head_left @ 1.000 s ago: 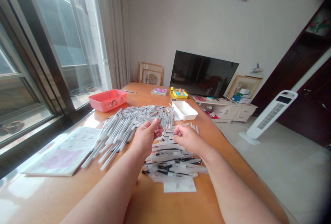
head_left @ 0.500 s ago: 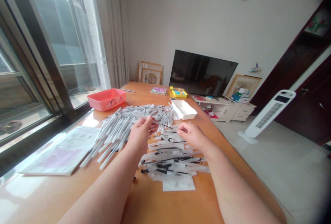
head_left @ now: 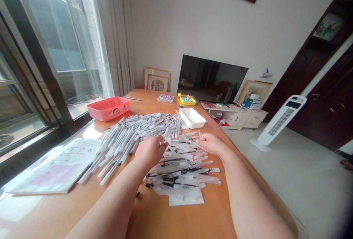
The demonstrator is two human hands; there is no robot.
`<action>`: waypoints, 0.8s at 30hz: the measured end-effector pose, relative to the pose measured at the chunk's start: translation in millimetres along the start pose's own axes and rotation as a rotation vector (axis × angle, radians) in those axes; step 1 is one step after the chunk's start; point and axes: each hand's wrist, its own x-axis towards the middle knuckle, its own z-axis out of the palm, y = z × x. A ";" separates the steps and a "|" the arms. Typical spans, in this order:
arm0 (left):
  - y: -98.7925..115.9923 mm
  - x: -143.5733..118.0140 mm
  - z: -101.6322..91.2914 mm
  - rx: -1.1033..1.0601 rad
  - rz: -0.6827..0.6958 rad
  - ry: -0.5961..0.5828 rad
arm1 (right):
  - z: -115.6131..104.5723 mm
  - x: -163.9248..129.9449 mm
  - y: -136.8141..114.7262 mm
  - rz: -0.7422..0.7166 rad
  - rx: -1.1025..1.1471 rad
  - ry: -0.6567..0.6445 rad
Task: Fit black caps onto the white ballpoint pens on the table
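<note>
Both hands have dropped onto the pens: left hand and right hand lie loosely open, holding nothing. Pens are light, stiff, slippery; pinch one mid-barrel.

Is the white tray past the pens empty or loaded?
Apparently empty: the white tray sits upright, and its visible inside shows only bare white, no pens. Its near inner wall is hidden.

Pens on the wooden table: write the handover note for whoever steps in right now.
Left hand: palm down on the near edge of the big pile of white capped pens; grip hidden.
Right hand: resting on the smaller heap of clear tubes and black refills; grip hidden.
Done: the large pile looks assembled.
Left: the smaller heap. The white tray and pink tub stand beyond.
</note>
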 end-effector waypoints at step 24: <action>-8.5 5.3 21.9 0.299 0.177 -0.072 | 18.7 30.6 36.0 0.199 -0.179 0.208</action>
